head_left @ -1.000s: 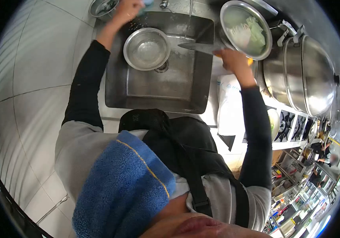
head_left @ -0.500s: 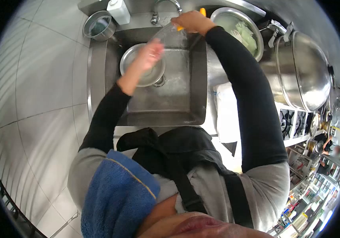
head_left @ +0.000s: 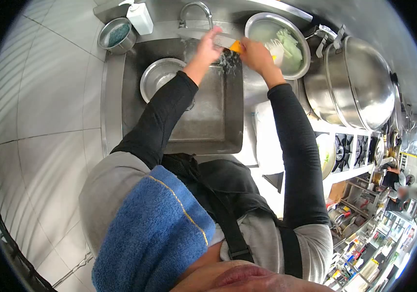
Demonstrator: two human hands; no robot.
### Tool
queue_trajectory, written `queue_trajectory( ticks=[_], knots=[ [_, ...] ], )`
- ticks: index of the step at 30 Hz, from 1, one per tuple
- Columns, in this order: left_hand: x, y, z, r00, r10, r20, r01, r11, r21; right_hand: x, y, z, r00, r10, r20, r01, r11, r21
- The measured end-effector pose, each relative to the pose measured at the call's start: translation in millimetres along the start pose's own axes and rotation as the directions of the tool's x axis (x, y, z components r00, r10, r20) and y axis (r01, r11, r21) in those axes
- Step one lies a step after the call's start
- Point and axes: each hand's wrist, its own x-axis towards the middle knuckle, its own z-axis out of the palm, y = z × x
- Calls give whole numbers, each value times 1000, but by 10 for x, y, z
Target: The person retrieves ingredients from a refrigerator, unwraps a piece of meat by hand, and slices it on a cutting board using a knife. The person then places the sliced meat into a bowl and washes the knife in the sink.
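A knife [head_left: 196,33] with a yellow handle lies level under the tap [head_left: 203,7], its blade pointing left. My right hand [head_left: 257,55] is closed round the handle. Against the blade near the handle is my left hand [head_left: 209,47], blurred, so its fingers cannot be made out. Water splashes over the back of the sink [head_left: 203,121] beneath both hands. A round metal bowl [head_left: 155,78] sits in the sink, partly behind my left forearm.
Right of the sink stands a metal bowl [head_left: 303,63] with pale green leaves in liquid, beside a big lidded pot [head_left: 364,87]. At the back left are a small pot [head_left: 124,45] with a scrubber and a white bottle [head_left: 142,19]. Another person [head_left: 392,177] is far right.
The knife has turned level near the tap, blade pointing left. My left hand, earlier at the small pot, then over the bowl, has moved right and up to the blade.
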Motion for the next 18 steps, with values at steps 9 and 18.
queue_trajectory(
  ticks=[9,18],
  knots=[
    [-197,-103,-17,997,-56,-44,60,992,114,-206,-24,163,995,86,-44,-84,995,55],
    [-218,-302,-99,982,-186,14,175,946,272,-249,-168,179,994,109,-27,-107,991,80]
  ],
)
